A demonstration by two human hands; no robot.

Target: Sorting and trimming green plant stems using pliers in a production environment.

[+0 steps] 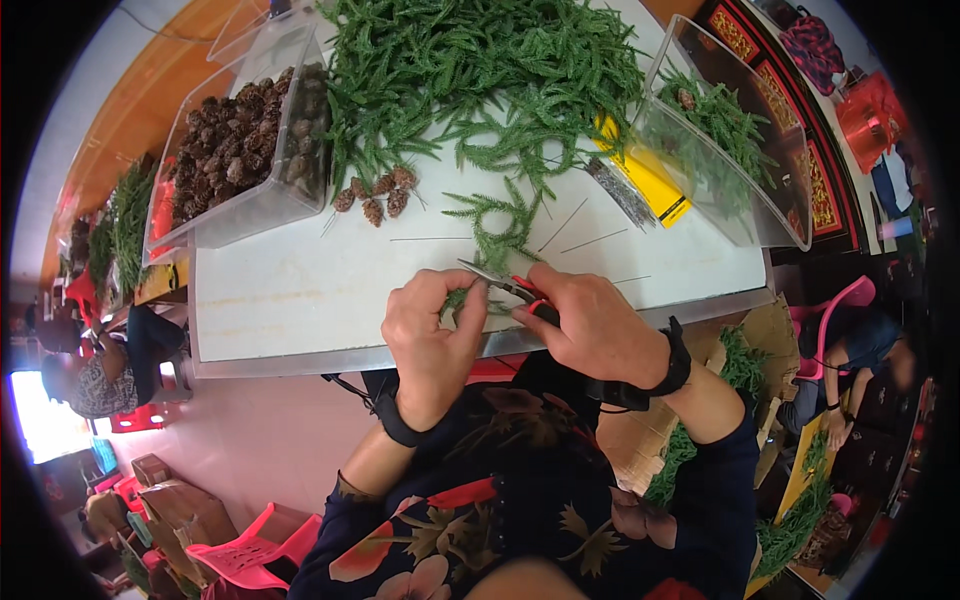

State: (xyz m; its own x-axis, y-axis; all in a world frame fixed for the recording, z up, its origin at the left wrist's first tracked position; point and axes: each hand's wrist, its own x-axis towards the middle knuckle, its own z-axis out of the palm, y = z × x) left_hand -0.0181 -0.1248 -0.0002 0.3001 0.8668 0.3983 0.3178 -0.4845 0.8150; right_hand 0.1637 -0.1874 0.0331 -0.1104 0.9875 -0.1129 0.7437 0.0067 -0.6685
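Near the table's front edge, my left hand [428, 325] is closed, thumb and forefinger pinching a green artificial pine sprig [500, 245]. Part of the sprig lies on the table beyond the fingers, and a bit of green shows beside my thumb. My right hand [600, 322] grips a pair of red-handled pliers [520, 290]. Their pointed jaws reach to the left fingertips; exactly what lies between the jaws is hidden. Thin straight wires [595, 241] are scattered to the right of the sprig. Several brown pine cones [373, 210] with wire stems lie to the left.
A large heap of green sprigs [480, 80] covers the table's far side. At left stands a clear bin of pine cones [235, 150]; another clear bin [745, 225] with greenery is at right. Beside it lies a yellow box [660, 190] with a wire bundle [620, 195]. Other people sit nearby.
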